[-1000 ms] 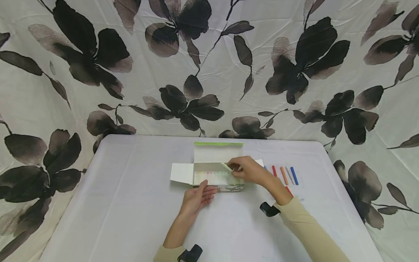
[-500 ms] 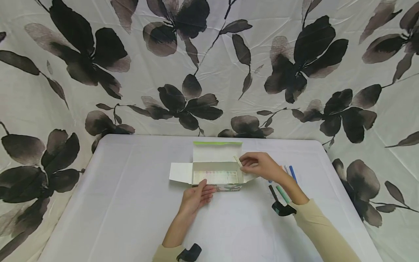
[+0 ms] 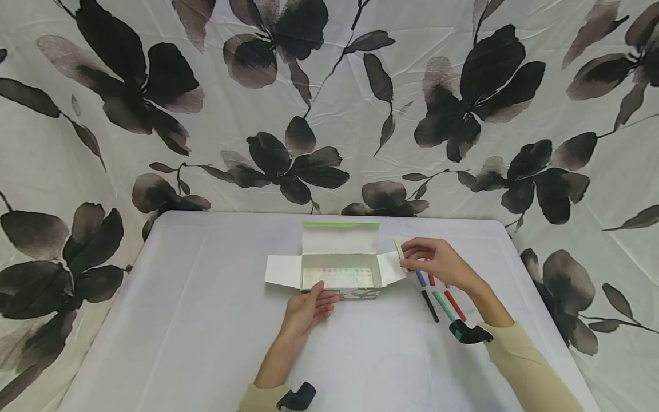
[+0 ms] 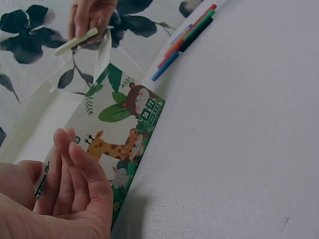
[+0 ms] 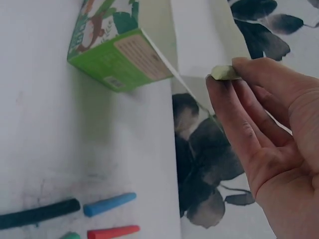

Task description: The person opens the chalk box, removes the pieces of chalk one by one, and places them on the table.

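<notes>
A white-lined cardboard box [image 3: 340, 260], lid and side flaps spread, stands at the table's back. Its printed front shows cartoon animals beside my left hand [image 4: 75, 194]. In the head view this left hand [image 3: 306, 312] holds the front wall, thumb over the rim and fingers along the outside. Pale, multicoloured contents [image 3: 337, 278] lie inside. My right hand [image 3: 437, 260] pinches a pale green crayon [image 5: 225, 73] between thumb and fingertips, above and just beyond the box's right flap [image 3: 389, 269]. In the left wrist view the crayon [image 4: 76, 41] points out from the fingers.
To the box's right lie several crayons on the white table [image 3: 180, 297], partly under the right arm: a black one [image 3: 430, 306], a green one [image 3: 443, 305], a red one [image 3: 455, 305] and a blue one [image 3: 420, 278]. A floral cloth [image 3: 329, 103] hangs behind.
My right hand has moved from over the box to the right with the pale green crayon, past the right flap. The left hand has stayed at the box front.
</notes>
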`<state>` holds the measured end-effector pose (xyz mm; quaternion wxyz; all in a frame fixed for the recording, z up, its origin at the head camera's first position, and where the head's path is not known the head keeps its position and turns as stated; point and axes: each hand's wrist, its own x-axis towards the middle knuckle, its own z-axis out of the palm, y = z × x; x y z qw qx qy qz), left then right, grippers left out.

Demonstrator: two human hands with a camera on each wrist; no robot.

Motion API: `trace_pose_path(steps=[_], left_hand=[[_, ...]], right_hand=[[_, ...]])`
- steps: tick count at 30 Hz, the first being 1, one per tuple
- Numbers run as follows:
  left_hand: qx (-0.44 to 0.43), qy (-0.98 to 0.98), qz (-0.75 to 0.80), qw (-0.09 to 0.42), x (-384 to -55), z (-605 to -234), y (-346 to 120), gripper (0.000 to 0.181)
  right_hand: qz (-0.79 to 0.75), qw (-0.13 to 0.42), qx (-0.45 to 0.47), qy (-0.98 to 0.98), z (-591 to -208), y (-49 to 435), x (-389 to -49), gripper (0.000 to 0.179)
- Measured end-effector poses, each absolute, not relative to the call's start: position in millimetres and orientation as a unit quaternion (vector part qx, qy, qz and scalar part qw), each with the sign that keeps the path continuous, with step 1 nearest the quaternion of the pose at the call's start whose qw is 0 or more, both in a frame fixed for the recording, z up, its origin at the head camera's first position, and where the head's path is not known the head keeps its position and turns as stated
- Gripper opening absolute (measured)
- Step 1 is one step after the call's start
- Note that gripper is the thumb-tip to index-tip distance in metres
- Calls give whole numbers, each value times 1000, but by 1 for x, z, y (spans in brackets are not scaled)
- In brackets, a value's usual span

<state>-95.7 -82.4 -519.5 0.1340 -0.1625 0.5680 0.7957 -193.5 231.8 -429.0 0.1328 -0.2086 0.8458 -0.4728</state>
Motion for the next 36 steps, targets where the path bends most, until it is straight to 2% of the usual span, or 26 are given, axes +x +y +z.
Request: trace_pose_path(steps=[14,36], left_hand=[[-161,575,791,133,-96,-521,-82,51],[-167,568,795,133,-96,-521,-83,51]], right_hand=[[-471,136,-135,861,-437,276,-180,45],[-472,158,-71,864,-488,344,-152,48]])
